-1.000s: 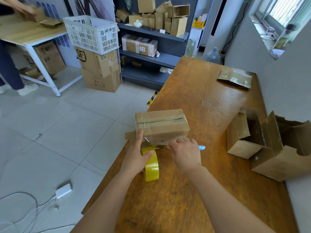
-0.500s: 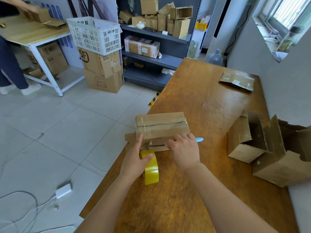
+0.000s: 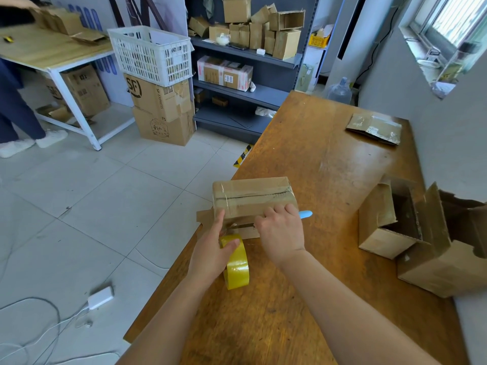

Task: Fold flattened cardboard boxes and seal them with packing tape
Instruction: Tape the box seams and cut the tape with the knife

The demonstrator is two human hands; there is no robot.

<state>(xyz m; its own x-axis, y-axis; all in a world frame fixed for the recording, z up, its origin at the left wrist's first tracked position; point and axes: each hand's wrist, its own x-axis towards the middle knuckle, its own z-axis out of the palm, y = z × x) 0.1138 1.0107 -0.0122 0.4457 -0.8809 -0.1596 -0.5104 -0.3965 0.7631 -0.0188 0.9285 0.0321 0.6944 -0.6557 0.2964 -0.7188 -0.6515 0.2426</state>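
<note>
**Taping a box at the brown table**

Far to the left, a white basket (image 3: pixel 152 55) sits on top of two stacked brown boxes. On the floor near the table lies a white charger (image 3: pixel 101 297) with its cord.

At the near edge of the wooden table (image 3: pixel 329 164) is the person's left hand (image 3: pixel 213 255). Its thumb is bent over the top of the yellow tape roll (image 3: pixel 237 267), which stands on its edge. The pointing finger is straight and touches the near side of the cardboard box (image 3: pixel 250 196).

The box sits just behind both hands, right at the table's left edge. Shiny tape runs along the seam on its top.

The right hand (image 3: pixel 282 235) is curled up tight and rests against the box's near top edge. It holds a blue tool (image 3: pixel 305 214), and only the blue end pokes out.

Farther right, a small open box (image 3: pixel 376 227) leans on a bigger open box (image 3: pixel 434 264). Flat cardboard (image 3: pixel 375 127) lies at the far end.
</note>
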